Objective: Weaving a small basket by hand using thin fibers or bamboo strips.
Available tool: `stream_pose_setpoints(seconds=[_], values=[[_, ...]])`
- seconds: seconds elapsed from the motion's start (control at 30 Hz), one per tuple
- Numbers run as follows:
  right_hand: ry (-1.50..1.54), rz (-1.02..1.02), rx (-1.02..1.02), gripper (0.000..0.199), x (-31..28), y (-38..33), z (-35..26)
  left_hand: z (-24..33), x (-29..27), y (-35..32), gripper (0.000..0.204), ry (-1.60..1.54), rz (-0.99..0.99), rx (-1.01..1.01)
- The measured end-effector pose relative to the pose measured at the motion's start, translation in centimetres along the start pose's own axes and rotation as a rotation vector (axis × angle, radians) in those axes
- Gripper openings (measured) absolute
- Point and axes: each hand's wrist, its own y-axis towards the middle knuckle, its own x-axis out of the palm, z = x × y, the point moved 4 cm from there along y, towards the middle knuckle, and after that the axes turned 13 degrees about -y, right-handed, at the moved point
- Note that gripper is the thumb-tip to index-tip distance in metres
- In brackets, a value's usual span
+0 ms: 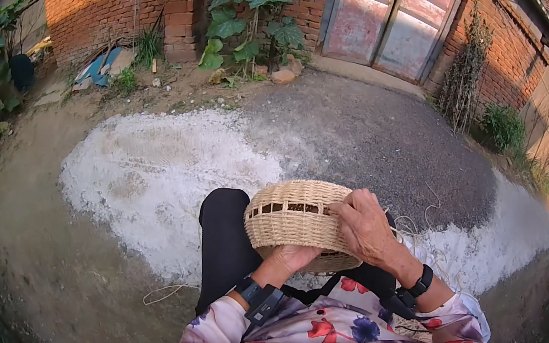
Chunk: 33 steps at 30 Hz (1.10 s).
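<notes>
1. Woven straw basket (297, 222): I see it held between both hands, above the lap.
2. Left hand (294, 257): cupped under the basket's base, fingers mostly hidden.
3. Right hand (364, 229): fingers curled closed over its right rim and wall.

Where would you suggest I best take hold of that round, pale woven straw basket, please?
Probably grip the round, pale woven straw basket by its curved side wall, with one hand on each side. It lies tilted with its opening facing away, so the base faces you. The left hand supports it from underneath, and the right hand wraps over the right wall.
</notes>
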Motion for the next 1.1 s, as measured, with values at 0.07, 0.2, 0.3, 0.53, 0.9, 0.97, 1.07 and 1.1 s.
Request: stream_pose_setpoints(seconds=[0.07, 0.2, 0.3, 0.53, 0.9, 0.97, 1.07, 1.1], values=[[0.009, 0.021, 0.010, 0.028, 0.1, -0.2, 0.5, -0.3, 0.0, 0.1, 0.050, 0.000, 0.009, 0.001], [0.048, -0.027, -0.027, 0.023, 1.3, 1.0, 0.6, -0.4, -0.5, 0.3, 0.049, 0.000, 0.016, 0.013], [0.092, 0.032, -0.054, 0.014, 1.6, 1.5, 0.3, -0.2, -1.3, 0.8, 0.049, -0.043, 0.031, 0.042], [-0.127, 0.039, 0.011, 0.010, -0.2, 1.4, 0.2, 0.8, -1.7, 0.4, 0.049, -0.056, 0.074, 0.118], [-0.099, -0.021, -0.117, 0.012, 0.0, 2.6, -0.6, -0.8, 0.5, 0.1, 0.049, -0.100, 0.027, -0.018], [-0.141, -0.054, -0.189, 0.011, -0.3, 2.7, -0.7, -1.1, 0.4, 0.0, 0.049, -0.066, 0.014, -0.029], [-0.247, -0.085, -0.279, 0.012, -0.4, 3.1, -1.6, -0.9, 0.5, -0.2, 0.050, -0.059, 0.039, -0.018], [-0.246, -0.083, -0.280, 0.012, -0.3, 3.2, -1.6, -0.8, 0.6, -0.3, 0.052, -0.066, 0.021, -0.012]])
